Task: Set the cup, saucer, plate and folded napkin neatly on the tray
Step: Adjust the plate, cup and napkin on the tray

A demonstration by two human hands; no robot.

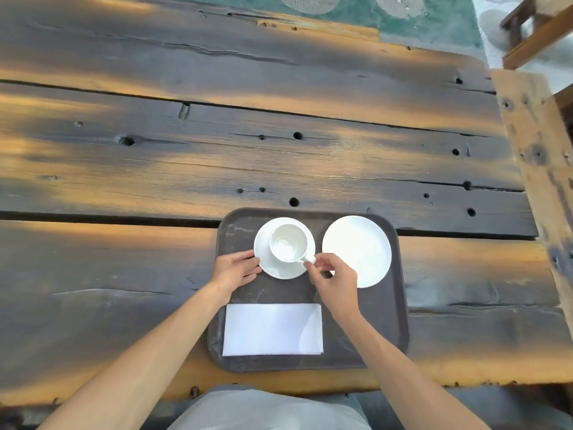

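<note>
Now, line by line:
Right grip: the right hand [333, 282] pinches the cup's handle [309, 260] between thumb and fingertips, fingers curled in.
Left grip: the left hand [235, 270] holds the near-left rim of the saucer [283, 270], thumb on top at the edge, fingers curled along the rim.
Cup: the white cup [288, 243] stands upright in the saucer, its bowl just beyond the right grip and to the right of the left grip; it looks empty.
Saucer: it lies flat between the two grips, on the far-left part of the tray [393, 305].
Plate: the white plate [356, 246] lies flat on the tray just to the right of the right grip, its near edge partly hidden by that hand; a narrow strip of tray shows between plate and saucer.
Napkin: the folded white napkin [273, 329] lies flat on the near part of the tray, nearer the person than both grips, between the forearms, apart from the saucer.
Tray: dark, with rounded corners, on the plank table [217, 156] near its front edge.
</note>
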